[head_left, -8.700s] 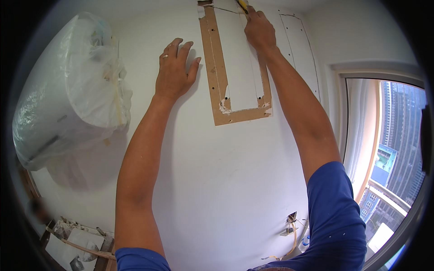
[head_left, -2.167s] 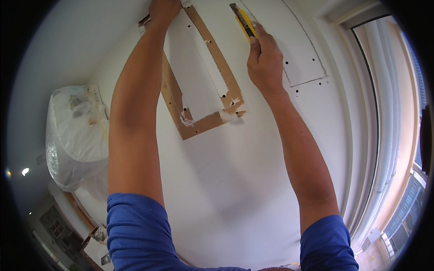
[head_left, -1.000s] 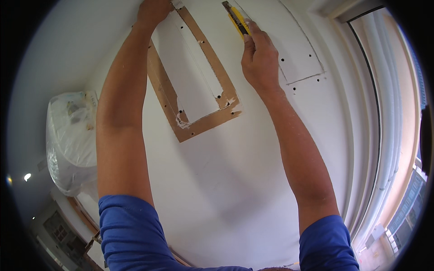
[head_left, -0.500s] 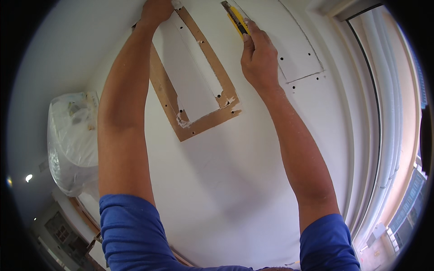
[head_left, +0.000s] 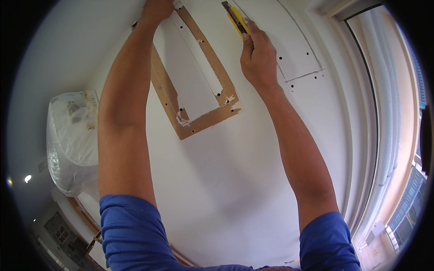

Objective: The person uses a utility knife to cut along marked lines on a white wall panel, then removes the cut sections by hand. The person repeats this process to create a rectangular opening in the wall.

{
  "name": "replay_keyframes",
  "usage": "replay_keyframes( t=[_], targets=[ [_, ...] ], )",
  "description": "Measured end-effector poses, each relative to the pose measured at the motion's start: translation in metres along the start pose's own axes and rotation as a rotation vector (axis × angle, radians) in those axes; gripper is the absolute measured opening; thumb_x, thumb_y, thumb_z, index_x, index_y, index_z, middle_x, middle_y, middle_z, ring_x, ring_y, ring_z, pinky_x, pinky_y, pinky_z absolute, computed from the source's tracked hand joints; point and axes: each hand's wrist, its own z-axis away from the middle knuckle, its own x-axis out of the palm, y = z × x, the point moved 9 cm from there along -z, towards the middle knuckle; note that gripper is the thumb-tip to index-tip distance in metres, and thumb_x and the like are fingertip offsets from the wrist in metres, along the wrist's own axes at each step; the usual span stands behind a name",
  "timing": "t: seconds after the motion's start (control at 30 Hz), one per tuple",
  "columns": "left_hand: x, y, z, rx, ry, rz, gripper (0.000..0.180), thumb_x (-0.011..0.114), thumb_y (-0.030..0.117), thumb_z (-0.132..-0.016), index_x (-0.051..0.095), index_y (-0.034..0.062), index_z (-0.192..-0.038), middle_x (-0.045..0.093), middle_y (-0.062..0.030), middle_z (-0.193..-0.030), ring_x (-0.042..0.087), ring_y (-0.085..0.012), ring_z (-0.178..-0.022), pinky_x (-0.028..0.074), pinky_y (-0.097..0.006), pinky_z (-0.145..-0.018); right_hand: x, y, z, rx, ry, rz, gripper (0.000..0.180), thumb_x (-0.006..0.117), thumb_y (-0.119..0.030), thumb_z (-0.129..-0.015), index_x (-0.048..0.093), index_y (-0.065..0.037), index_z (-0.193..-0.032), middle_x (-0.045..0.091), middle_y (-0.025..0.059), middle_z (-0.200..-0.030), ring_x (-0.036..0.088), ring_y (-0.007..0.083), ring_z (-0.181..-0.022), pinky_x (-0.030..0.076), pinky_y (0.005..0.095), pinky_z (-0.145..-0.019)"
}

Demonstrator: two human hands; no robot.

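Note:
My right hand (head_left: 259, 56) is closed around a yellow and black utility knife (head_left: 237, 19), whose tip points up and to the left, in front of the white board. At the upper edge of the picture my left hand (head_left: 158, 10) is curled at the top of a brown strip frame (head_left: 205, 121); its fingertips are partly cut off, so what they grip cannot be made out. The brown strips look like bare paper backing around a white inner rectangle (head_left: 192, 86). White torn scraps (head_left: 183, 118) cling to the lower corners of that rectangle.
Dark screw holes dot the white surface. To the right, a pencilled rectangle (head_left: 304, 75) is outlined. A plastic-wrapped unit (head_left: 72, 140) hangs at the left. A window frame with pale curtain (head_left: 384, 113) runs down the right side.
Both hands stay nearly where they were, with the knife still in my right hand. The view has shifted very slightly.

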Motion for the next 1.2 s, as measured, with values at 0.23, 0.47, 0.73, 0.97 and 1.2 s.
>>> replay_keyframes(
  t=[0.23,0.47,0.73,0.97,1.2],
  targets=[
    [-0.008,0.001,0.002,-0.087,-0.017,-0.025,0.027,0.06,0.013,-0.095,0.071,-0.0003,-0.116,0.069,-0.0256,-0.12,0.064,-0.0448,-0.114,0.051,-0.051,-0.099,0.001,0.002,0.0,0.016,-0.009,0.008,0.037,0.055,-0.006,-0.104,0.057,-0.003,-0.141,0.065,0.0212,-0.103,0.068,0.0409,-0.088,0.056,0.0488,-0.076],
    [-0.067,0.031,0.012,-0.059,0.019,0.089,0.023,0.061,0.013,-0.092,0.074,-0.0018,-0.104,0.072,-0.0282,-0.112,0.067,-0.046,-0.107,0.053,-0.053,-0.093,0.001,0.002,0.0,0.026,-0.034,0.047,0.038,0.055,-0.006,-0.104,0.056,-0.003,-0.143,0.065,0.0207,-0.104,0.069,0.0397,-0.088,0.058,0.0475,-0.077],
    [-0.03,0.02,0.024,-0.248,-0.258,0.084,0.026,0.056,0.013,-0.094,0.075,-0.0039,-0.1,0.073,-0.0279,-0.111,0.07,-0.0455,-0.106,0.055,-0.051,-0.09,0.001,0.001,-0.001,-0.014,-0.022,0.057,0.039,0.055,-0.007,-0.104,0.055,-0.005,-0.143,0.064,0.021,-0.104,0.068,0.0399,-0.089,0.057,0.0476,-0.076],
    [-0.049,0.064,0.064,-0.322,-0.064,0.165,0.026,0.058,0.011,-0.096,0.077,0.0006,-0.111,0.071,-0.027,-0.121,0.069,-0.0415,-0.113,0.056,-0.049,-0.093,0.001,0.003,0.001,0.004,-0.038,0.067,0.039,0.054,-0.007,-0.105,0.055,-0.005,-0.144,0.065,0.021,-0.106,0.069,0.0402,-0.092,0.058,0.0473,-0.078],
    [-0.066,0.036,0.106,-0.269,0.153,0.13,0.026,0.058,0.01,-0.097,0.077,0.0071,-0.113,0.071,-0.015,-0.115,0.07,-0.0364,-0.106,0.055,-0.047,-0.093,0.006,-0.001,0.002,-0.026,-0.043,0.103,0.039,0.053,-0.006,-0.106,0.054,-0.005,-0.145,0.066,0.0217,-0.114,0.07,0.0395,-0.099,0.059,0.0467,-0.081]
  ],
)
